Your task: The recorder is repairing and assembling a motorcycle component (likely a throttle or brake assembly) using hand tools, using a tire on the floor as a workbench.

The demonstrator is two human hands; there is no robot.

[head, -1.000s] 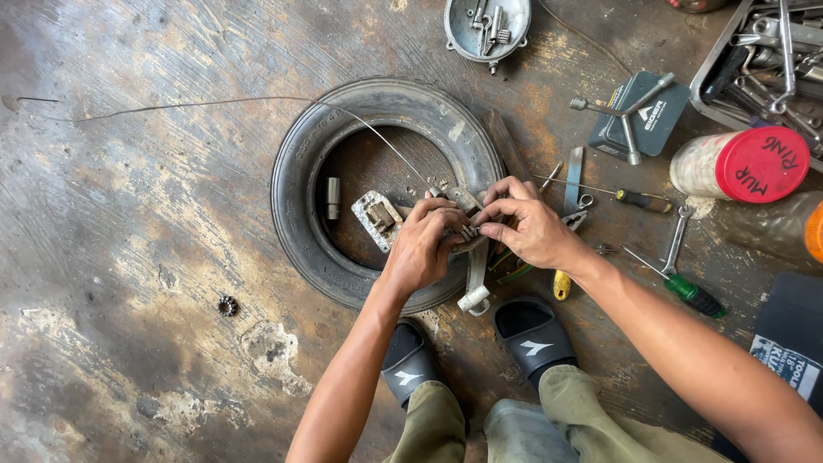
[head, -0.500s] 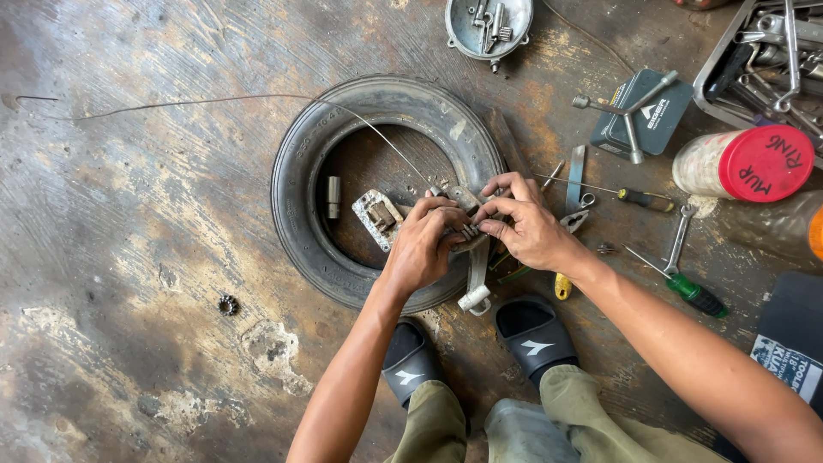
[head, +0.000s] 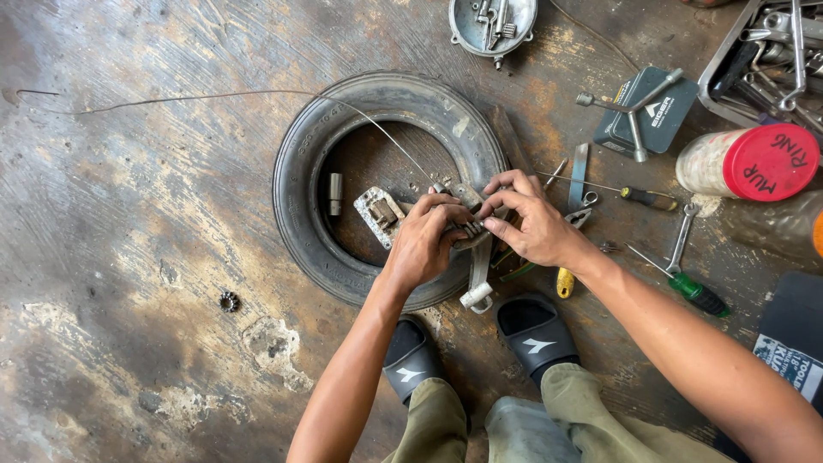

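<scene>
Over a small tyre (head: 309, 171) on a stained floor, the left hand (head: 426, 243) and right hand (head: 533, 225) both grip a metal lever assembly (head: 470, 230); a thin cable (head: 257, 94) trails away. Screwdrivers (head: 686, 287) lie nearby.

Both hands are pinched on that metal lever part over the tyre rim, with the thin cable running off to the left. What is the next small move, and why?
Probably hold the metal lever part steady with the left hand while the right hand works the cable end at it. Both hands pinch the part above the tyre, and the cable lies slack across the floor, so nothing pulls against them.
</scene>
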